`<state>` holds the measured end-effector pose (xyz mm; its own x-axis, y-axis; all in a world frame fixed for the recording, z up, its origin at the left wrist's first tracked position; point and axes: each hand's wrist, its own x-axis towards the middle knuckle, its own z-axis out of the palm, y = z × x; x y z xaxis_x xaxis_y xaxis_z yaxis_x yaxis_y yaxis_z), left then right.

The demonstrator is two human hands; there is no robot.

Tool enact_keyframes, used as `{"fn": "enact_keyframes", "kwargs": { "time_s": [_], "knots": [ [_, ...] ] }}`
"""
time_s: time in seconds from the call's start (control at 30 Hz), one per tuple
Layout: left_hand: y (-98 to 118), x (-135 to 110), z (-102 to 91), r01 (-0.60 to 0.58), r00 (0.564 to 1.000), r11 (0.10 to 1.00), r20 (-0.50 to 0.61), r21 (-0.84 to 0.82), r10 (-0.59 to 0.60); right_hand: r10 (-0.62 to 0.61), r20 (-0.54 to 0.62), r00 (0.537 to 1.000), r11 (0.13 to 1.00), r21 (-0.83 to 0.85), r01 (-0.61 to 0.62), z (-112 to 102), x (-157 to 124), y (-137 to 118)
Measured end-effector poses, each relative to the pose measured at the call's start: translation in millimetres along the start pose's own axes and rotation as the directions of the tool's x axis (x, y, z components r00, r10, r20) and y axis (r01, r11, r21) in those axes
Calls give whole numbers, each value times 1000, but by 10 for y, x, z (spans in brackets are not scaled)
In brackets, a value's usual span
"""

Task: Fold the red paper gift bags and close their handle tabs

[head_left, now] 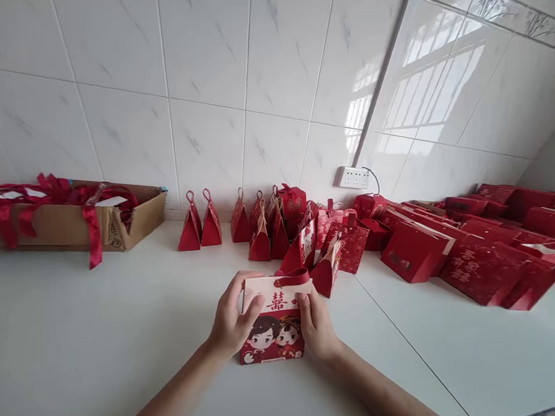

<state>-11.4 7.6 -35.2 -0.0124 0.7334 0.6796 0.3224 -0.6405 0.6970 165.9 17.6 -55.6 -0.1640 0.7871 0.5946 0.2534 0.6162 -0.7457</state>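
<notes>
A small red and white gift box point(273, 329) with a cartoon couple and red characters on its front stands on the white counter point(101, 350) in front of me. My left hand point(231, 317) grips its left side, fingers curled over the top edge. My right hand point(317, 326) holds its right side, thumb on the front face. A red ribbon loop point(292, 275) lies across the box's top.
A row of folded red favour boxes point(240, 227) lines the tiled wall. Larger flat red boxes point(477, 243) pile at the right. A cardboard carton point(57, 222) with red ribbons sits at the far left. A wall socket point(352, 178) is behind.
</notes>
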Motion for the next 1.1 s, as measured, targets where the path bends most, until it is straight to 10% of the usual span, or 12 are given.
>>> {"fn": "enact_keyframes", "kwargs": {
  "time_s": [0.2,0.7,0.9,1.1],
  "knots": [
    [24,55,-42,39,993,997,-116,65,-31,-234,-85,968,969,64,240,-89,388,-97],
    [291,-37,102,-205,978,978,18,-25,206,-199,-370,907,946,167,276,-221,270,-500],
    [242,-6,45,-246,969,968,-8,-43,246,-482,-84,872,876,-60,479,-165,259,-449],
    [249,-4,11,-427,904,901,-53,-72,425,-365,-106,925,924,78,374,-111,198,-461]
  ]
}}
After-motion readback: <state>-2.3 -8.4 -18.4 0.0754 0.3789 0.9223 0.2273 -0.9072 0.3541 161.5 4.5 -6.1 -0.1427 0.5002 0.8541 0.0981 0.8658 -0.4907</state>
